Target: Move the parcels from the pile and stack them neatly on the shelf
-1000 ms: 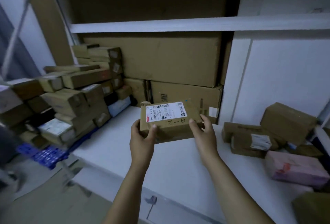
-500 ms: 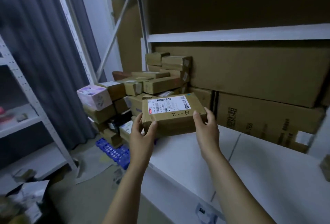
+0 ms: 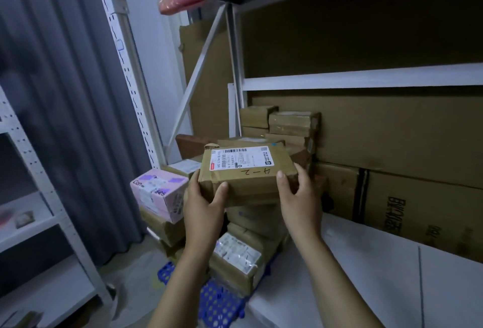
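While the parcel hangs above the pile, left hand and right hand grip its ends.

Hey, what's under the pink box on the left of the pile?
A brown parcel sits directly beneath the pink box, another below it. The left hand, holding the labelled parcel, covers their right ends.

Labelled parcel between both hands, above the pile
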